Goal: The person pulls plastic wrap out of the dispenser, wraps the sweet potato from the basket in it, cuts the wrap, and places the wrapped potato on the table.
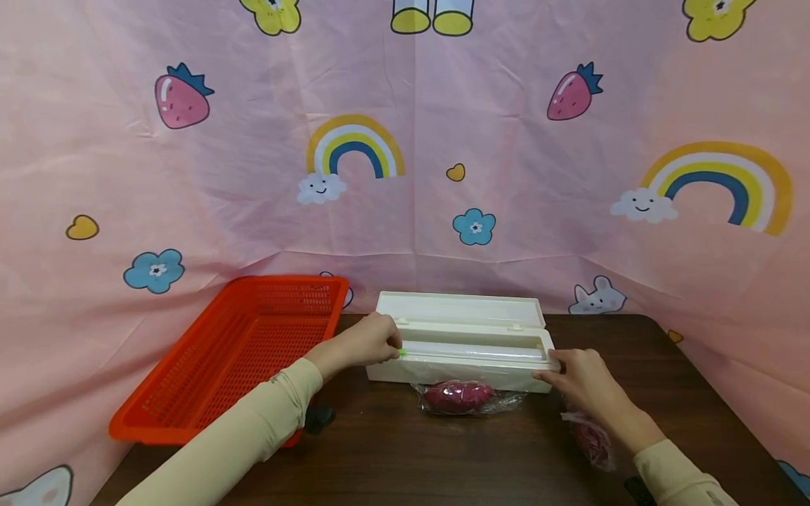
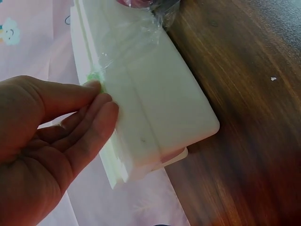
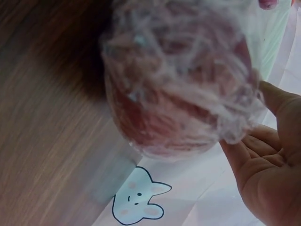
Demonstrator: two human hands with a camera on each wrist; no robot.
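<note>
A long white plastic wrap dispenser (image 1: 386,372) stands on the table with its lid (image 1: 462,308) raised at the back. Inside lies a roll of cling film (image 1: 474,351). At the dispenser's left front edge, my left hand (image 1: 370,341) pinches a small green slider (image 2: 95,77) between thumb and fingertips. My right hand (image 1: 585,379) grips the right end, thumb on the front face; its fingertips are partly hidden in the right wrist view. Before the dispenser, film covers a purple-red oblong item (image 1: 458,397), perhaps a sweet potato. Another film-wrapped reddish item (image 1: 591,443) lies beneath my right forearm.
An orange-red perforated basket (image 1: 342,299) stands at the left, close to my left forearm. A small dark object (image 1: 319,419) lies beside it. Behind the dark wooden table (image 1: 443,464) hangs a pink patterned cloth (image 1: 418,232).
</note>
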